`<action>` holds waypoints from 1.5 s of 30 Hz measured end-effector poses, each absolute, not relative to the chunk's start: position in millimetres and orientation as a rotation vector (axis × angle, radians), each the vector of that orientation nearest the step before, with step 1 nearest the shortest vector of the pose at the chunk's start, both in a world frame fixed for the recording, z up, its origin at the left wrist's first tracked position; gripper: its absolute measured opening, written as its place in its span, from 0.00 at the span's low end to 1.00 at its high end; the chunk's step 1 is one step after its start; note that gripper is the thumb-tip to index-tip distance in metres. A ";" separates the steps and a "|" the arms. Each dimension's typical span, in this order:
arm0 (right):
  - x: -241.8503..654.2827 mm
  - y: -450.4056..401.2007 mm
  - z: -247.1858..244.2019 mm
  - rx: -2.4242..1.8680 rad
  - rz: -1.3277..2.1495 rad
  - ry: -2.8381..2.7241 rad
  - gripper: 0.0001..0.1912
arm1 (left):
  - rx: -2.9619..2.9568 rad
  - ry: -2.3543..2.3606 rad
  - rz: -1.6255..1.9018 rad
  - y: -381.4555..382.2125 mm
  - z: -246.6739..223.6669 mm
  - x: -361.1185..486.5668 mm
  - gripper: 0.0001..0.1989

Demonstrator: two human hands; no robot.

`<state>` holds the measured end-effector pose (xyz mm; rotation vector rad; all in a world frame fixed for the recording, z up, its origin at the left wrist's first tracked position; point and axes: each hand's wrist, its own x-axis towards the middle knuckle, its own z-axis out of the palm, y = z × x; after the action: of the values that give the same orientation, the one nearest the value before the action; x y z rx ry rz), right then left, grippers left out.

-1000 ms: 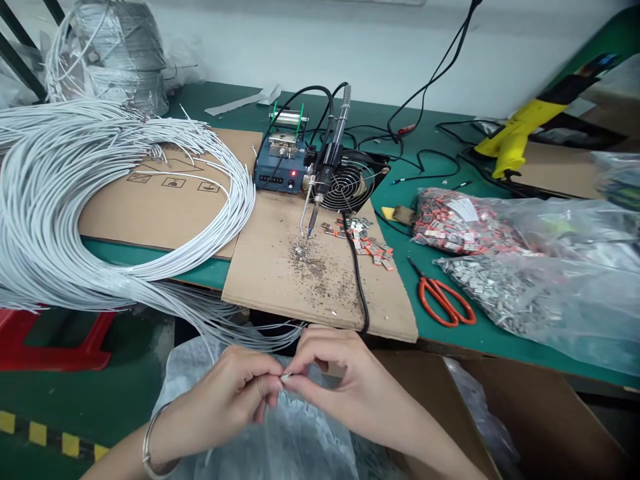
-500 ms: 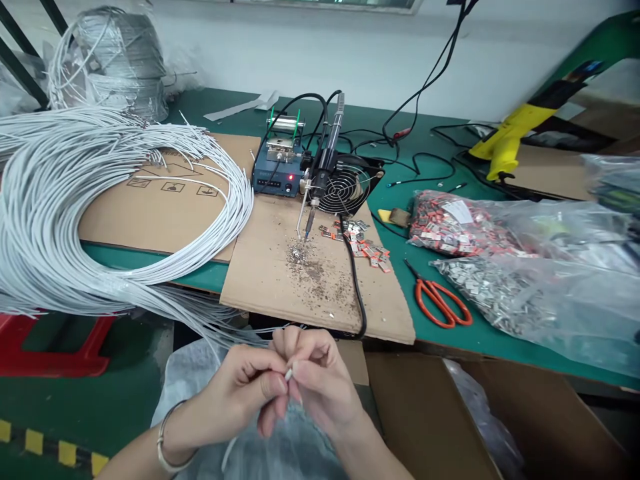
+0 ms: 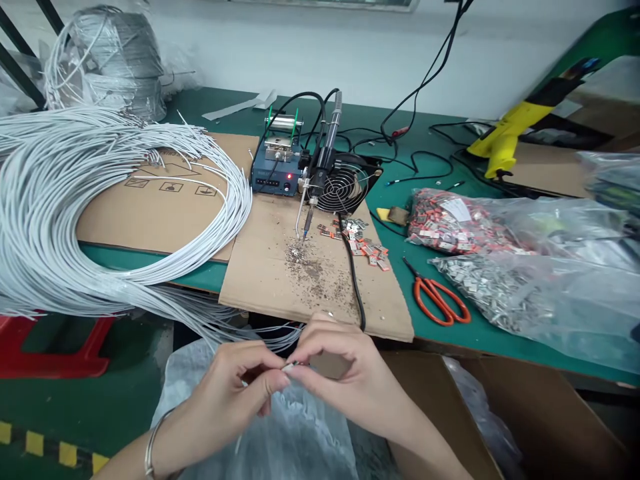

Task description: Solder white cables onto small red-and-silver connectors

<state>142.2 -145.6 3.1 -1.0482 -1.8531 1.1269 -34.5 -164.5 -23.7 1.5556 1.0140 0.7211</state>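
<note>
My left hand (image 3: 240,383) pinches the end of a white cable (image 3: 286,367) between thumb and forefinger, low in the middle of the view. Touching it from the right, my right hand (image 3: 340,360) closes thumb and fingers on the same tip, where a small dark and reddish bit shows; its exact shape is hidden. Both hands are over the grey-blue cloth on my lap, in front of the cardboard sheet (image 3: 260,280). A soldering iron (image 3: 325,160) stands tip down on that sheet, beside a blue soldering unit (image 3: 275,175) with a red light.
Coiled white cables (image 3: 45,220) lie at left. Small metal and orange connectors (image 3: 373,250) lie near a black fan (image 3: 345,187). Red-handled scissors (image 3: 440,300), bags of connectors (image 3: 445,223) and a yellow tool (image 3: 520,130) are at right. An open cardboard box (image 3: 550,407) stands below.
My right hand has turned and its forearm has swung out to the right. The fingertips of both hands have stayed together at the cable end. The view has shifted slightly.
</note>
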 end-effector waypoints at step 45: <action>123.2 -153.6 -35.5 -0.946 1.191 -1.222 0.09 | 0.710 0.813 0.815 -161.5 -39.6 -12.2 0.18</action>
<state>123.2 -153.6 -35.5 -0.9465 -1.2217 1.1910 -12.2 -161.5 -39.6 0.7096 0.8132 0.8150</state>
